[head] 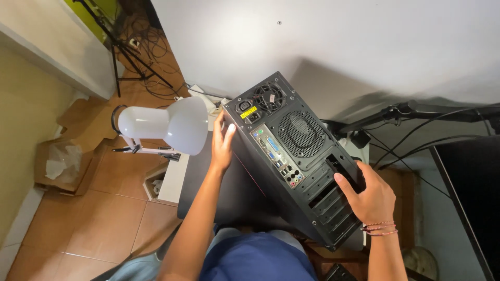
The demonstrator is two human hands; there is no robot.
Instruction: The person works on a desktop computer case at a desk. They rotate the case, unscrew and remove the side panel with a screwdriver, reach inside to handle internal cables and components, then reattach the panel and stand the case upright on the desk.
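Plainly, left hand (pixel 223 143) lies flat, fingers together, on the case (pixel 291 156); right hand (pixel 371 195) hooks its right edge, steadying it.

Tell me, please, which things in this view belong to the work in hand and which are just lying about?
In hand:
- black computer case, rear panel facing up
- left hand, flat against the case's side near the top corner
- right hand, fingers at the open expansion slots

Lying about:
- white desk lamp
- tripod and floor cables
- cardboard on the tiles
- dark monitor
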